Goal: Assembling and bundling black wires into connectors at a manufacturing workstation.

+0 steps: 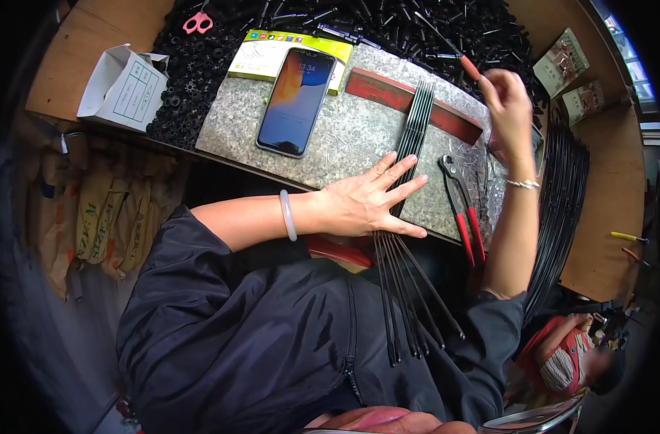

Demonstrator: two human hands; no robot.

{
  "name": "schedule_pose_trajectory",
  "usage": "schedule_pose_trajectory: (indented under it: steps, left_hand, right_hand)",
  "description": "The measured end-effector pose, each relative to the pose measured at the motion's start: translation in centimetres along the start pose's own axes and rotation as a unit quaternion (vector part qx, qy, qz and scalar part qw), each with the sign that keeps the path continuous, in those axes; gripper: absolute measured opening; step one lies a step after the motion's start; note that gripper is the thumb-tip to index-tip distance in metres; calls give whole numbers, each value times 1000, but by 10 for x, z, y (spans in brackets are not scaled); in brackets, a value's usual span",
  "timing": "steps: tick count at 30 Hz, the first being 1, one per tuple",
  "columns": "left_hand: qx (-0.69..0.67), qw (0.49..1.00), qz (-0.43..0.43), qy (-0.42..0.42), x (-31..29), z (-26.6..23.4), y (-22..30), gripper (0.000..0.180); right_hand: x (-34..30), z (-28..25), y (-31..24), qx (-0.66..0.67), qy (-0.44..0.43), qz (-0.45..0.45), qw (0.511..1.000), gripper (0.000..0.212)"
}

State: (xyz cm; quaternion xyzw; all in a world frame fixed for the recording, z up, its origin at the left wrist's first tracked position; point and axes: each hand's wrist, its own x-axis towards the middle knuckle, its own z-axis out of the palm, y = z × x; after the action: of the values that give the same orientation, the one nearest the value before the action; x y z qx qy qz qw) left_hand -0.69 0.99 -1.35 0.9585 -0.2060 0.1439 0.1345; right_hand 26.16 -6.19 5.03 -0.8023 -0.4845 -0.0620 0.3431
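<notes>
My left hand [366, 197] lies flat with fingers spread on a bundle of thin black rods [419, 119], pressing it against the stone slab [344, 126]. The rods' upper ends rest over a red metal bar [377, 90]; their lower ends fan out past the table edge above my lap. At the upper right, my right hand [508, 98] is raised with curled fingers, its fingertips at the end of a red-handled screwdriver [469, 68] with a long thin shaft. Part of the grip is hidden. Red-handled pliers [461, 206] lie on the slab right of the rods.
A phone [295, 103] leans on a green and white box [254, 61]. Black small parts [189, 87] pile behind, with pink scissors [198, 22] on them. A white carton [124, 88] stands left. More long black rods [561, 195] hang right; a co-worker [561, 358] sits lower right.
</notes>
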Motion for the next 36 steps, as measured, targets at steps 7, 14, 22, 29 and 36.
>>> schedule_pose_trajectory:
  steps: [7,14,22,29,36]
  left_hand:
    - [7,1000,-2,7,-1,0,2,75]
    - [14,1000,-3,4,1,0,3,76]
    - [42,999,7,-1,1,2,1,63]
    - [17,1000,0,9,0,1,1,72]
    - [15,1000,0,9,0,0,1,69]
  right_hand:
    - [-42,-62,66,-191,-111,36,975,17]
    - [-43,-64,65,-144,72,11,987,16]
    - [-18,17,1,56,-109,85,989,22]
    - [-10,46,19,103,-147,123,976,24]
    - [-10,43,19,99,-158,127,974,26]
